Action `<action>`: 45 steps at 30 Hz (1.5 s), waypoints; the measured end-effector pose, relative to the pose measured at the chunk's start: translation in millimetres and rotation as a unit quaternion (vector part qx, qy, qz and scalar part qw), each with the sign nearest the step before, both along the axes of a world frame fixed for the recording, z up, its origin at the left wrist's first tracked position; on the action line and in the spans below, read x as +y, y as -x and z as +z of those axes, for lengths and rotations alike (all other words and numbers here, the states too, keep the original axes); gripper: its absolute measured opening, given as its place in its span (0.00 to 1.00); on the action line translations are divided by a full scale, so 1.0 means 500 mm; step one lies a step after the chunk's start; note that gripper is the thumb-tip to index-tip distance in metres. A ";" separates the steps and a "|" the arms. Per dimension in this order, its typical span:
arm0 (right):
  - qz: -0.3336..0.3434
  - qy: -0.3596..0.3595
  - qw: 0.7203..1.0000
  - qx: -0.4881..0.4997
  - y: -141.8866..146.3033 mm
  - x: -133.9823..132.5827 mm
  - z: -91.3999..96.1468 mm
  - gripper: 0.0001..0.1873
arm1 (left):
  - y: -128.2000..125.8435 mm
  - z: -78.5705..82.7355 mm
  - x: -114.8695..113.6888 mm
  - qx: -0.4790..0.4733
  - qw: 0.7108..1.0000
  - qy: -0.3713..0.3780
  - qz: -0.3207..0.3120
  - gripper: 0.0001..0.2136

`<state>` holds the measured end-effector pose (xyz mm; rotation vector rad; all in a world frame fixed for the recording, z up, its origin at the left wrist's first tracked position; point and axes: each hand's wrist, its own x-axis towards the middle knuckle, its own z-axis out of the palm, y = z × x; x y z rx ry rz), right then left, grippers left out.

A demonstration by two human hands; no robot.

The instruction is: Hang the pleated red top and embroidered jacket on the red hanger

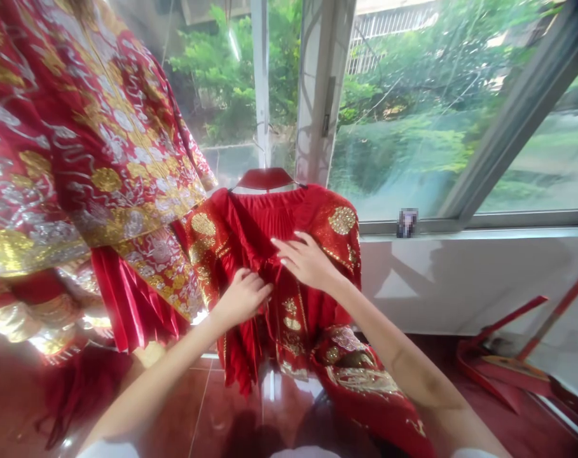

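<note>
A red pleated skirt with gold embroidery (289, 235) hangs from a red hanger (266, 179) in front of the window. My left hand (242, 294) is closed, pinching the red fabric at mid-height. Just to its right, my right hand (306, 259) lies on the cloth with fingers stretched out and slightly spread, pressing the skirt. The skirt's lower part (360, 381) trails down toward the floor between my arms.
A large red robe with gold and silver embroidery (74, 152) hangs at the left, close to my left arm. The window frame (317, 95) and sill (474, 234) stand behind. A red metal stand (508, 362) lies on the red tiled floor (222, 413) at the right.
</note>
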<state>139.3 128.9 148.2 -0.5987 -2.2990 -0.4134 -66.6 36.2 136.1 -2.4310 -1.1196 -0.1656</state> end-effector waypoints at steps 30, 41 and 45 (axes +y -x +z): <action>-0.023 0.383 0.796 0.468 0.162 -0.050 -0.132 0.14 | 0.000 0.105 0.120 -0.004 0.998 0.060 0.034 0.12; -0.024 0.401 0.754 0.520 0.160 -0.109 -0.118 0.12 | 0.012 0.111 0.100 -0.123 0.984 0.132 -0.003 0.13; -0.034 0.400 0.772 0.492 0.154 -0.110 -0.128 0.14 | 0.002 0.113 0.084 -0.108 0.988 0.106 0.005 0.13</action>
